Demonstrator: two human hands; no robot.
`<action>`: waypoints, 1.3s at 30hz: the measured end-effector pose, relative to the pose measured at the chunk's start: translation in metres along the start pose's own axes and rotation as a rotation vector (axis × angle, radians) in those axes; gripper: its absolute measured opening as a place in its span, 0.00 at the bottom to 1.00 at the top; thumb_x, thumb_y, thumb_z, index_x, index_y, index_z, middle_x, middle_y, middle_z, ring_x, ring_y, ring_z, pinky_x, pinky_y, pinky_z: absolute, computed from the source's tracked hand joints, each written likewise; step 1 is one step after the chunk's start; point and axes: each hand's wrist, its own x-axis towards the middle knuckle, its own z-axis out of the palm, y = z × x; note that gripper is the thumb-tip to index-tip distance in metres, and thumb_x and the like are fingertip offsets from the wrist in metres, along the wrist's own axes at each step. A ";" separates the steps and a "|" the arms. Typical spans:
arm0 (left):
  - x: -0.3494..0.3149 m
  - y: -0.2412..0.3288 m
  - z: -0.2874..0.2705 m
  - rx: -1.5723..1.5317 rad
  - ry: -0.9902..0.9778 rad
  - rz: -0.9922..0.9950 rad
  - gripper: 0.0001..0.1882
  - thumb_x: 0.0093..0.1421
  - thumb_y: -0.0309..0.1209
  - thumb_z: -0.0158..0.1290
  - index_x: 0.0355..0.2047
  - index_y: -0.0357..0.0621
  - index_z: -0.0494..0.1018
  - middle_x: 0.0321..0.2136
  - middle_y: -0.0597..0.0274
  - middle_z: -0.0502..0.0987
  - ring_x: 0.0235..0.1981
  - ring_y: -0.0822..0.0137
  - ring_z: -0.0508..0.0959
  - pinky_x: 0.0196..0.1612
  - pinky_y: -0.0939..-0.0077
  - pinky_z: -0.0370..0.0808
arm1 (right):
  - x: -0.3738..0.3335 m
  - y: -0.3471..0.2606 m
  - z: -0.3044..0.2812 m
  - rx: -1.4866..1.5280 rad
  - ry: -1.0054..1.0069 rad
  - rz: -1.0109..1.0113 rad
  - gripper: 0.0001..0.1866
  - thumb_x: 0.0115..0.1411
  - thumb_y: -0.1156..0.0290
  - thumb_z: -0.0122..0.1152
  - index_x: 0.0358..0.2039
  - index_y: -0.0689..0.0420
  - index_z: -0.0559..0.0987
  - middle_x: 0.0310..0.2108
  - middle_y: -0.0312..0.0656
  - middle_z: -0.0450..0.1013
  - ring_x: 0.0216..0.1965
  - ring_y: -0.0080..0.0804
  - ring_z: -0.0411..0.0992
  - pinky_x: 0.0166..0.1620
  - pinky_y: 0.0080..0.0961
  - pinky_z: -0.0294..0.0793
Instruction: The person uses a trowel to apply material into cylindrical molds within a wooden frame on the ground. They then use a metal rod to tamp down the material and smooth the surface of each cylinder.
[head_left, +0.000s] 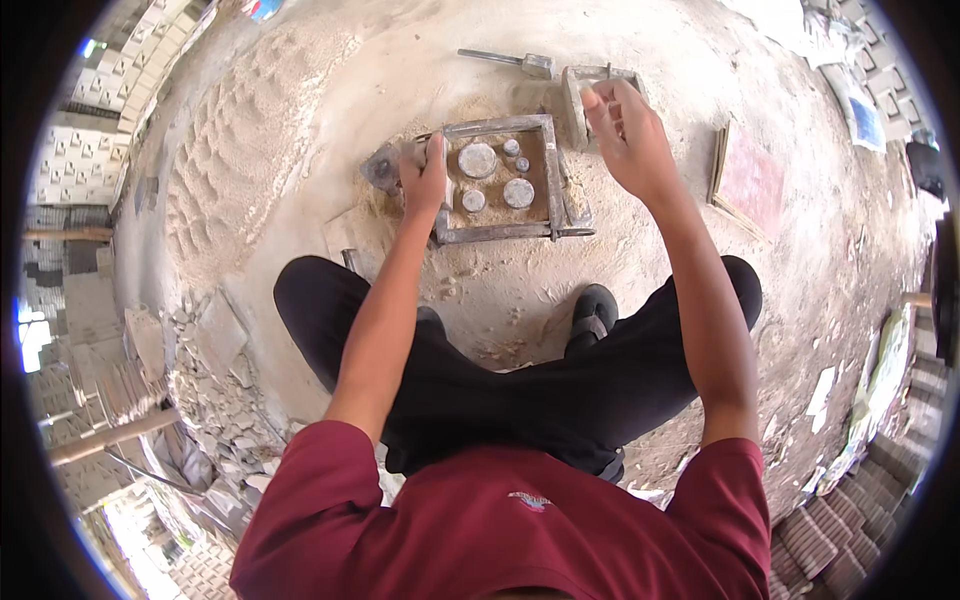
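A square moulding frame (497,235), dusty and greyish, lies on the sandy floor before me. In its sand bed sit several round grey discs of different sizes, among them a large disc (477,160) and another large disc (518,193). My left hand (424,180) grips the frame's left side, thumb along the upper edge. To the right of it, my right hand (630,140) is raised with its fingers curled in. What those fingers hold, if anything, is hidden. Partly behind that hand lies a second, smaller frame (572,105).
A mallet-like tool (510,61) lies beyond the frames. A dark block (381,168) sits left of my left hand. Loose sand (245,150) is heaped at far left, with rubble (230,370) nearer. A reddish board (752,183) lies at right.
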 end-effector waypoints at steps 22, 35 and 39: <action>-0.006 0.007 -0.020 -0.194 -0.050 0.013 0.24 0.66 0.35 0.49 0.13 0.50 0.56 0.11 0.76 0.58 0.12 0.80 0.58 0.17 0.81 0.53 | -0.004 -0.018 0.021 -0.192 -0.399 -0.036 0.24 0.62 0.52 0.53 0.45 0.63 0.70 0.41 0.55 0.72 0.40 0.51 0.73 0.43 0.40 0.71; -0.013 0.017 -0.007 -0.159 -0.010 -0.094 0.22 0.66 0.35 0.48 0.13 0.48 0.60 0.12 0.76 0.60 0.13 0.80 0.59 0.17 0.79 0.54 | -0.016 -0.013 0.023 -0.246 -0.503 0.008 0.22 0.63 0.54 0.51 0.45 0.62 0.71 0.43 0.53 0.71 0.43 0.49 0.72 0.47 0.40 0.69; -0.026 -0.020 -0.018 0.244 -0.015 0.043 0.23 0.66 0.37 0.48 0.14 0.45 0.58 0.12 0.73 0.58 0.16 0.80 0.57 0.19 0.76 0.54 | -0.017 -0.034 0.019 -0.162 -0.570 0.044 0.20 0.62 0.57 0.54 0.44 0.61 0.72 0.40 0.51 0.72 0.42 0.48 0.72 0.45 0.39 0.70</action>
